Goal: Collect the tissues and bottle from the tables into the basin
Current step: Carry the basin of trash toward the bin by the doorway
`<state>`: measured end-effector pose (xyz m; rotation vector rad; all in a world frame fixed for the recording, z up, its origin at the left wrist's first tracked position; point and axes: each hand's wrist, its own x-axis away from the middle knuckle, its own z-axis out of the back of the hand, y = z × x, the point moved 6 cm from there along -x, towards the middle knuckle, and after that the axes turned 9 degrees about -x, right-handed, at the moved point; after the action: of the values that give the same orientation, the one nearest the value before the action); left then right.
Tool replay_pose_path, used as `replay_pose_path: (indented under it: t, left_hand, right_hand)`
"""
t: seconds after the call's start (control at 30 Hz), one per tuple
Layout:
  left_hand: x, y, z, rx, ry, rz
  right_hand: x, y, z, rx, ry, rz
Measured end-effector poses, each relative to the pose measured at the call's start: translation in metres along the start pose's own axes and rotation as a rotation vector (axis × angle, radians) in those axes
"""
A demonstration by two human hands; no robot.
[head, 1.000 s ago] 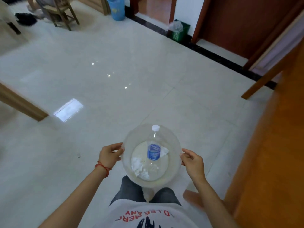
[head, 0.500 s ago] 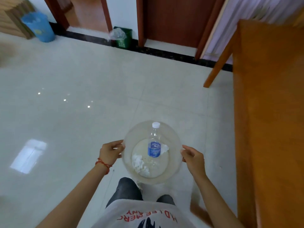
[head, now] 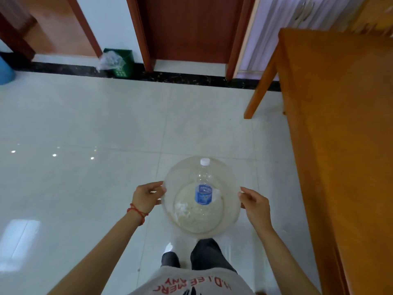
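I carry a clear round basin in front of my waist, above the white tiled floor. My left hand grips its left rim and my right hand grips its right rim. Inside lies a clear plastic bottle with a blue label and a white cap, cap pointing away from me. Crumpled white tissues lie on the basin's bottom, left of the bottle.
An orange wooden table fills the right side, one leg standing on the floor ahead. A green bin with a plastic bag stands by the far wall between brown door frames. A blue bucket shows at the far left edge.
My view has swung to the right: the wooden table now fills more of the right side and the far wall is closer. Both hands keep the same hold on the basin.
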<state>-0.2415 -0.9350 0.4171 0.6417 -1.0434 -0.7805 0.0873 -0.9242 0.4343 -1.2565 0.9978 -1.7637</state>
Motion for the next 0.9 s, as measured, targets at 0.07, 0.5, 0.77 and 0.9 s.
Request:
replay_pose_path:
  t: [0.07,0.5,0.77,0.9]
  left_hand:
    - [-0.031,0.024,-0.011,0.001,-0.007,-0.011]
    - [-0.21,0.186,-0.059,-0.006,-0.029,-0.047]
    - [-0.357,0.266,-0.091,-0.039,-0.113,-0.07]
    - [-0.427,0.309,-0.104,-0.076,-0.144,-0.06]
  right_hand:
    - [-0.035,-0.014,-0.001,-0.004,0.005,0.012]
    - [-0.234,-0.124,-0.007,-0.002,0.04,0.054]
    - [-0.373,-0.165,-0.03,-0.034,0.144,0.023]
    - [-0.437,-0.19,-0.046,-0.005,0.168,-0.012]
